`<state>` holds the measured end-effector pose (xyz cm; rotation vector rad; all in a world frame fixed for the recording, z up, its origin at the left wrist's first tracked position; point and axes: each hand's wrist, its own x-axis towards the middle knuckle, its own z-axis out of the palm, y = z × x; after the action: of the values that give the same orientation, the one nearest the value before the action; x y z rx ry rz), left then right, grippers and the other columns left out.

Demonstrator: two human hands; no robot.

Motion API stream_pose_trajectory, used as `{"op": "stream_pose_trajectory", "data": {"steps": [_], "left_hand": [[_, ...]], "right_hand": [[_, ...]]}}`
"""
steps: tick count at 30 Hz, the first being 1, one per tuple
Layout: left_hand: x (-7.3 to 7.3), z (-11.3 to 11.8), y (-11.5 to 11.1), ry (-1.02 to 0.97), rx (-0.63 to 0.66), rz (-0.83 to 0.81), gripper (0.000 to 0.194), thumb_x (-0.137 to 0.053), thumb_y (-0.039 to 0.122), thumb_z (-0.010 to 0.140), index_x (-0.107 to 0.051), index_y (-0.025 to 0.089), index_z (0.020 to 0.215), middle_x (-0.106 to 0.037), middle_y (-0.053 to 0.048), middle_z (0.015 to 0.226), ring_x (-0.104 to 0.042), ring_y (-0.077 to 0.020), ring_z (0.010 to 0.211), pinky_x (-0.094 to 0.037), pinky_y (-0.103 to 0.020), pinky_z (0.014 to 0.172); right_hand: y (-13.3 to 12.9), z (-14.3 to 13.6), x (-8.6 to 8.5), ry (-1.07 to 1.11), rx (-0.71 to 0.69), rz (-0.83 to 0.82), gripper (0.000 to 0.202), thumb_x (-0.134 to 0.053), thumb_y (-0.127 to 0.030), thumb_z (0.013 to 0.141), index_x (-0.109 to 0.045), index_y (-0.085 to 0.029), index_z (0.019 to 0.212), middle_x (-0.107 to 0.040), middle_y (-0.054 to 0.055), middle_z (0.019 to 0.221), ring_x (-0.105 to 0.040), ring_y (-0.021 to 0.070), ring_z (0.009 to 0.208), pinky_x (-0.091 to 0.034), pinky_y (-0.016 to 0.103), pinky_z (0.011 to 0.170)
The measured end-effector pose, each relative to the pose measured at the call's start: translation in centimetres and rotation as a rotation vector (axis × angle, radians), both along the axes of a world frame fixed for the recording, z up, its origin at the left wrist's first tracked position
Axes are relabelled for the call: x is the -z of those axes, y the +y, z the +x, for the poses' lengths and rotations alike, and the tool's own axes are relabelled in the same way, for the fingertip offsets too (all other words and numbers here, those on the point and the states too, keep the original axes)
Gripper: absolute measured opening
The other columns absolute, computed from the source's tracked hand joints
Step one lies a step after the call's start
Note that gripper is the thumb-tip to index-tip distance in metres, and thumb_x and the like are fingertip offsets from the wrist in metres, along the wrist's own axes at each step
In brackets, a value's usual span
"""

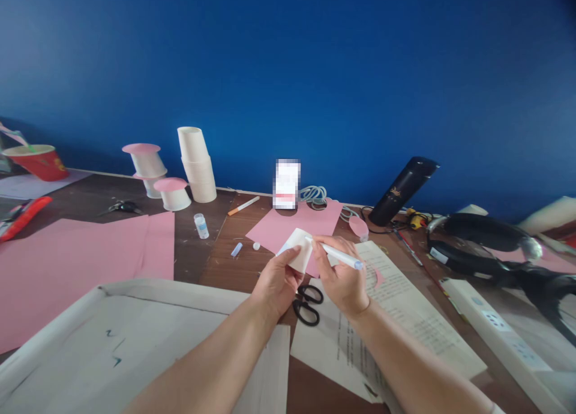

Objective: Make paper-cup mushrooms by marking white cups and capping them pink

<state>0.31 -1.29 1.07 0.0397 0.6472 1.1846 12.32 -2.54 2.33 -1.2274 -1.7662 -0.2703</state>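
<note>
My left hand holds a white paper cup on its side, thumb along the cup's wall. In my right hand is a white marker with a blue end, its tip against or very near the cup; contact is too small to tell. Under and behind the hands lies a sheet of pink paper. Black-handled scissors rest just below my left hand, their blades hidden. A small blue cap lies to the left of the cup.
Stacked paper cups, cups with pink discs and a small bottle stand left. Behind is a phone. Right are printed sheets, a black flask, headphones and a power strip.
</note>
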Motion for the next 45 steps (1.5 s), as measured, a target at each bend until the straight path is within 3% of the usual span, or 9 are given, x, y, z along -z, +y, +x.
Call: {"op": "stream_pose_trajectory", "data": {"steps": [14, 24, 45], "left_hand": [[0.01, -0.09, 0.0, -0.011, -0.006, -0.006, 0.021, -0.068, 0.003, 0.068, -0.064, 0.011, 0.087, -0.07, -0.006, 0.086, -0.066, -0.0132, 0.076, -0.05, -0.019, 0.059], [-0.3, -0.1, -0.05, -0.009, -0.027, -0.026, 0.018, -0.068, 0.002, 0.068, -0.063, 0.012, 0.082, -0.07, -0.004, 0.081, -0.064, -0.011, 0.069, -0.046, -0.017, 0.051], [-0.02, -0.22, 0.13, -0.011, -0.034, -0.045, 0.02, -0.069, 0.003, 0.068, -0.064, 0.012, 0.085, -0.07, -0.006, 0.084, -0.066, -0.0125, 0.073, -0.05, -0.019, 0.057]], "right_hand": [[-0.04, 0.11, 0.07, -0.006, -0.011, 0.005, 0.012, -0.056, -0.023, 0.086, -0.063, -0.02, 0.095, -0.07, 0.004, 0.088, -0.064, 0.0184, 0.082, -0.045, 0.033, 0.077], [-0.05, 0.08, 0.08, -0.004, -0.003, 0.012, 0.011, -0.056, -0.023, 0.086, -0.063, -0.021, 0.094, -0.071, 0.003, 0.088, -0.065, 0.0179, 0.082, -0.045, 0.033, 0.078], [-0.08, 0.22, 0.01, -0.016, -0.002, -0.002, 0.013, -0.053, -0.026, 0.087, -0.064, -0.021, 0.093, -0.07, 0.004, 0.085, -0.065, 0.0179, 0.08, -0.046, 0.033, 0.076]]}}
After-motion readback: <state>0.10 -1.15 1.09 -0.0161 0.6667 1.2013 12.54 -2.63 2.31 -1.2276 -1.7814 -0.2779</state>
